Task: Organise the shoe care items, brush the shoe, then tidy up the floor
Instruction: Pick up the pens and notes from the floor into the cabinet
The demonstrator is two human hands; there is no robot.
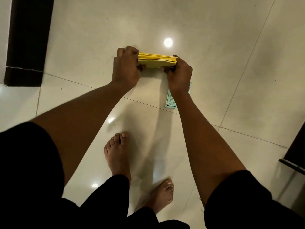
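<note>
Gripping yellow cloth, left hand and right hand fingers curled round its ends, green leaflet behind right wrist

Dim, soft; ceiling-light glare on tiles

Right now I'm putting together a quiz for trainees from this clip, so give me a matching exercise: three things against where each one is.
Things:
1. yellow folded bundle
2. green printed packet
3. dark door frame

Places:
A. flat on the floor tiles, partly hidden by the right wrist
B. upper left of the view
C. gripped between the left hand and the right hand

Pairs: 1-C, 2-A, 3-B
</note>
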